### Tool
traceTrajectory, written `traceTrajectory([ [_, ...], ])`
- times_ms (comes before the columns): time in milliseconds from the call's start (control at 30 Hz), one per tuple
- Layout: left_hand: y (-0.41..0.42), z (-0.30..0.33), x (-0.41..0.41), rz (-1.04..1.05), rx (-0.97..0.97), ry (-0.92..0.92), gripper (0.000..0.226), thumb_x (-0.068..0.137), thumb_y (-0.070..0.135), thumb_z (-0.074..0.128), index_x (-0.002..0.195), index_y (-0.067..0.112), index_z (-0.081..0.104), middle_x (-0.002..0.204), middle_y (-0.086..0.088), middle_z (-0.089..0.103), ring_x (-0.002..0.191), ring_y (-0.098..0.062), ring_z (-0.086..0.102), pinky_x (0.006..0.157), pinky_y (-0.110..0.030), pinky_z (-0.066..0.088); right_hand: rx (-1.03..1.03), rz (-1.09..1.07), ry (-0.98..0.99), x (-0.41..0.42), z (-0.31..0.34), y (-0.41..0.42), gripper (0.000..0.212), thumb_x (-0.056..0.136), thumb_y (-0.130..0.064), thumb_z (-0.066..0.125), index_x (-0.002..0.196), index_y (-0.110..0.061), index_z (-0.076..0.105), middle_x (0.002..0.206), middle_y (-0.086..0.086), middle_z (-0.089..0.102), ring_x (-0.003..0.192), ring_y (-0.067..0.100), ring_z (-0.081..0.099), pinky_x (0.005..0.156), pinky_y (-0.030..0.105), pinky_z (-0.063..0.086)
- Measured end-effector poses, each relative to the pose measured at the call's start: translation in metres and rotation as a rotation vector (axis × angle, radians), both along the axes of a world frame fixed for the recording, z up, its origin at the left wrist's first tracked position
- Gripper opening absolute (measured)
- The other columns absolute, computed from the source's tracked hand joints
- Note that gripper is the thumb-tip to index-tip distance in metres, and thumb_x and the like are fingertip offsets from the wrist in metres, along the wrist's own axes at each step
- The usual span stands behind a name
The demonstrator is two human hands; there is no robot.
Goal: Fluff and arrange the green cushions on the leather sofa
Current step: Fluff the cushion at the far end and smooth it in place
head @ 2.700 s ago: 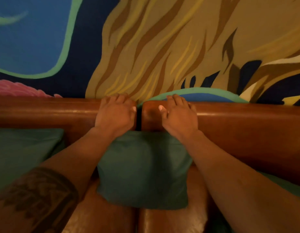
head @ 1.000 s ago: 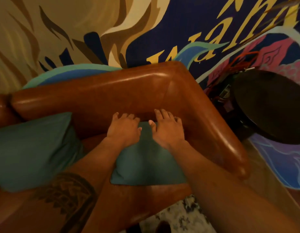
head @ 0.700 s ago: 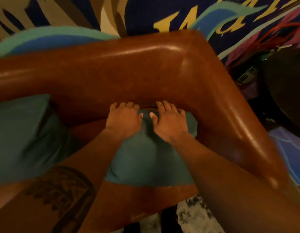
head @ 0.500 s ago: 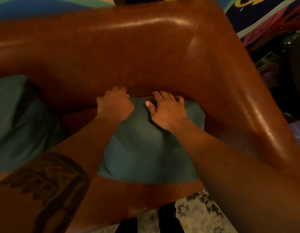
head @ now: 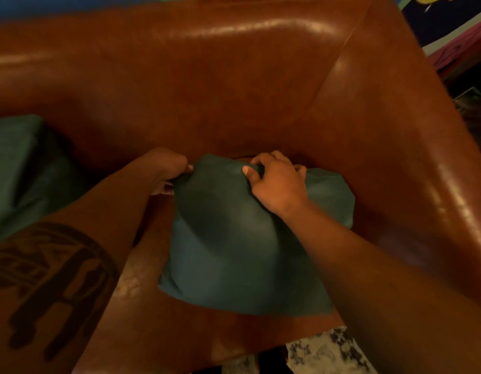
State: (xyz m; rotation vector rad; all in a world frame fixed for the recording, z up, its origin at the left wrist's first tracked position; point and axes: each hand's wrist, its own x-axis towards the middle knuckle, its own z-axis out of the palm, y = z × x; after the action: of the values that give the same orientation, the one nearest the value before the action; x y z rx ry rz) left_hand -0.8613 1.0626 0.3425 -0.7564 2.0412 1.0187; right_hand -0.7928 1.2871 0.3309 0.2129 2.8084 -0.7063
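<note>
Sofa: I see a brown leather sofa [head: 234, 85] filling most of the head view; its backrest runs across the top, and the right armrest [head: 412, 147] meets it at the corner; glossy highlights show on both.
Corner cushion: a green cushion [head: 234, 247] sits on the seat in that corner; its top edge leans against the backrest, its right side presses against the armrest, and its lower edge lies near the front of the seat.
Left hand: I note the left hand [head: 166, 171] at the cushion's upper left corner; its fingers are curled and gather the fabric in a grip; the knuckles face the camera, so the fingertips are hidden.
Right hand: the right hand [head: 277, 184] lies on the cushion's upper edge, right of centre; thumb and curled fingers pinch a fold of the cover; the fabric bunches into a ridge between the two hands.
Forearms: both reach in from the bottom of the view; the left forearm carries a dark tattoo [head: 50, 282].
Second cushion: another green cushion [head: 15, 168] rests against the backrest at the far left, well apart from the first; it is partly cut off by the frame edge.
Floor: a mottled light-and-dark floor [head: 323, 352] shows below the seat front.
Wall: a painted wall [head: 449, 20] shows at the upper right; its detail is too cropped to read.
</note>
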Motion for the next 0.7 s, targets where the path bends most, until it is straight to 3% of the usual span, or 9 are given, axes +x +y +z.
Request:
traceTrajectory([
  [100,-0.009,0.001,-0.008,0.014,0.039,0.052,0.020,0.097,0.014,0.069,0.114,0.003,0.068,0.119,-0.011,0.065,0.100,-0.023,0.058,0.064,-0.032,0.045,-0.005,-0.006,0.039,0.003,-0.001,-0.001,0.028,0.098,-0.054,0.053,0.115,-0.035,0.063,0.114,-0.007,0.056,0.117,0.021,0.055,0.100,0.048,0.030],
  [233,-0.013,0.010,-0.018,0.007,0.043,0.161,0.018,0.083,0.010,0.083,0.088,0.009,0.066,0.106,-0.010,0.069,0.107,-0.026,0.066,0.060,-0.027,0.048,0.008,-0.017,0.071,0.007,-0.001,-0.002,0.025,0.098,-0.053,0.054,0.112,-0.035,0.064,0.113,-0.007,0.058,0.117,0.021,0.056,0.100,0.046,0.030],
  [367,-0.019,0.021,-0.018,-0.212,-0.081,0.297,0.031,0.074,0.026,0.092,0.078,0.011,0.065,0.103,-0.018,0.074,0.105,-0.033,0.070,0.084,-0.038,0.057,0.036,-0.021,0.083,0.010,0.001,-0.002,0.026,0.098,-0.053,0.053,0.114,-0.035,0.063,0.116,-0.006,0.059,0.118,0.021,0.056,0.100,0.046,0.031],
  [433,-0.025,0.020,-0.016,-0.236,-0.048,0.307,0.033,0.075,0.032,0.091,0.077,0.013,0.064,0.098,-0.017,0.073,0.097,-0.030,0.069,0.085,-0.042,0.058,0.039,-0.016,0.088,0.011,0.001,-0.001,0.026,0.099,-0.053,0.052,0.114,-0.035,0.063,0.116,-0.007,0.059,0.117,0.020,0.056,0.100,0.047,0.031],
  [567,-0.039,0.015,-0.014,-0.006,0.199,0.251,0.020,0.085,0.023,0.083,0.087,0.013,0.066,0.094,-0.006,0.069,0.100,-0.020,0.066,0.072,-0.028,0.056,0.057,-0.007,0.084,0.013,-0.001,-0.002,0.028,0.100,-0.055,0.049,0.116,-0.036,0.063,0.117,-0.006,0.058,0.117,0.021,0.056,0.100,0.048,0.031],
  [700,-0.044,0.013,-0.021,0.189,0.242,0.242,0.013,0.090,-0.004,0.071,0.088,0.008,0.067,0.106,-0.011,0.067,0.117,-0.026,0.064,0.074,-0.021,0.053,0.083,-0.006,0.085,0.016,-0.003,-0.006,0.028,0.101,-0.055,0.048,0.117,-0.036,0.062,0.119,-0.006,0.059,0.118,0.021,0.056,0.101,0.048,0.032],
])
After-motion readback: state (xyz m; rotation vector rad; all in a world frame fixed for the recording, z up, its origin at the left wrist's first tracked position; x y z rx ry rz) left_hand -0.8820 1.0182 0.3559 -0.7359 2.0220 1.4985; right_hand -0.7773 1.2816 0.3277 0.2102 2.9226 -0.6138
